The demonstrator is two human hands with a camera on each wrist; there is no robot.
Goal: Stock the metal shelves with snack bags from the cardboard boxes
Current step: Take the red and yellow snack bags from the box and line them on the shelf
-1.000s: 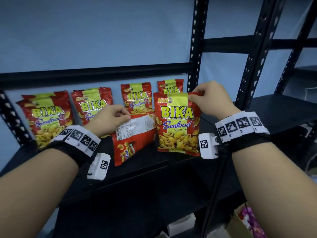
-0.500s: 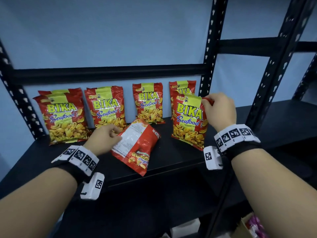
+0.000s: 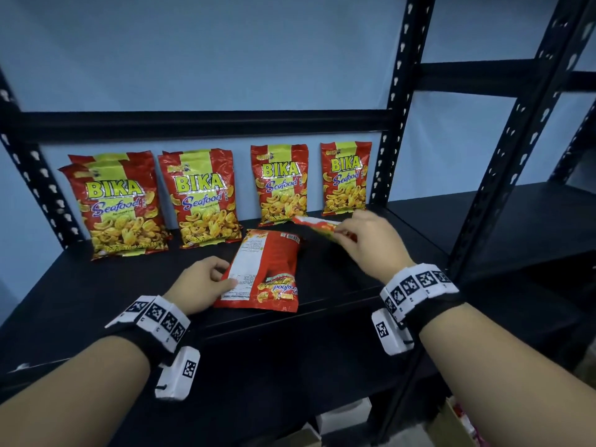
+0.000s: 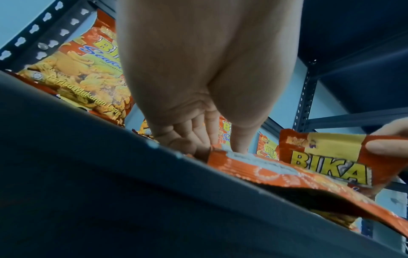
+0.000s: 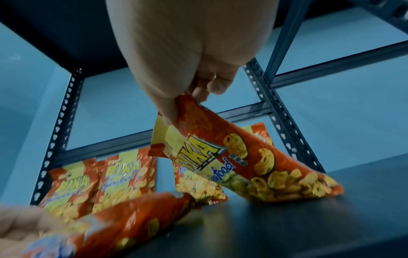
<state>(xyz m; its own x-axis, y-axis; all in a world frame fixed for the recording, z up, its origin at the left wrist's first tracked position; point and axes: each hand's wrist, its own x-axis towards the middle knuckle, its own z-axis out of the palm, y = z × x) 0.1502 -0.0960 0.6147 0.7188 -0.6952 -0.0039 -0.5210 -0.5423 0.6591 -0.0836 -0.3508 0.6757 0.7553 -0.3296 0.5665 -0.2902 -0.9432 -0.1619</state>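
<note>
Several red-and-yellow BIKA Seafood snack bags (image 3: 200, 198) stand in a row along the back of the black metal shelf (image 3: 96, 285). One bag (image 3: 263, 272) lies back-side up near the shelf's front edge, and my left hand (image 3: 206, 280) grips its left edge, seen close in the left wrist view as the lying bag (image 4: 264, 172). My right hand (image 3: 361, 241) pinches the top of another bag (image 3: 317, 227), tilted forward with its bottom on the shelf; in the right wrist view this held bag (image 5: 243, 165) leans from my fingers (image 5: 172, 111).
Black perforated uprights (image 3: 400, 130) stand right of the row, with a second shelf bay (image 3: 532, 221) beyond. A crossbeam (image 3: 193, 122) runs above the bags. Cardboard boxes (image 3: 451, 424) show below at the bottom right.
The right hand has tipped its upright bag forward and low over the shelf. The left hand's bag has slid nearer the front edge. The view has pulled back and left.
</note>
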